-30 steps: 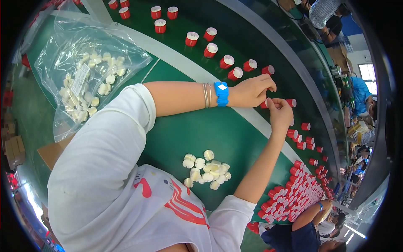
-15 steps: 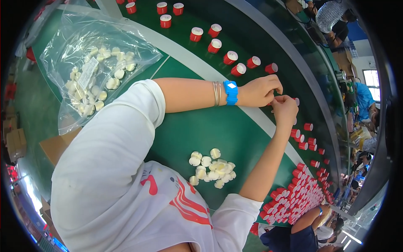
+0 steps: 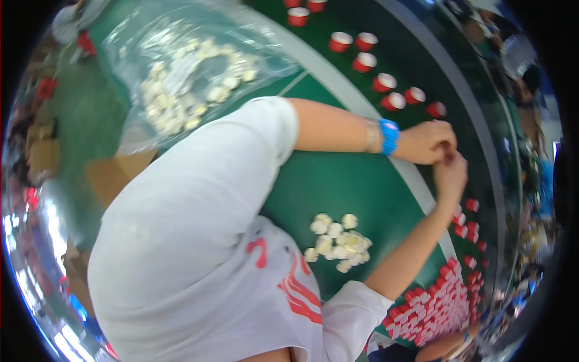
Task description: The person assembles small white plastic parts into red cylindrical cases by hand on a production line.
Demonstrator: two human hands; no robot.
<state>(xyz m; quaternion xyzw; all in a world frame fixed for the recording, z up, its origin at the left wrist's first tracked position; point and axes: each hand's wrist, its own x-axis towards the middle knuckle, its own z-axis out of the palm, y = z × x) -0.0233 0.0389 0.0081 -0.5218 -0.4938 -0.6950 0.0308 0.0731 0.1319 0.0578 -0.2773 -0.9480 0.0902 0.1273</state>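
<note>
My left hand [image 3: 426,142], with a blue band and thin bangles at its wrist, is over the dark green belt. Its curled fingers meet those of my right hand [image 3: 451,176]. Both hands are pinched together at the fingertips; whatever lies between them is hidden and blurred. Just beyond my left hand stand small red cups with white tops, the nearest one [image 3: 436,110] close to my knuckles. More red cups [image 3: 461,230] lie past my right forearm. A loose pile of pale cream discs [image 3: 345,244] rests on the green table [image 3: 313,181] between my arms.
A clear plastic bag [image 3: 193,75] of similar cream discs lies at the upper left. A pale rail [image 3: 356,93] separates table and belt [image 3: 416,63]. Many red cups [image 3: 434,308] crowd the lower right, beside another person's arm [image 3: 443,349]. A cardboard box [image 3: 117,175] stands behind my left arm.
The whole view has swung, so that the table, bag and cups appear farther right, and the picture is blurrier. My two hands stay together over the belt.
</note>
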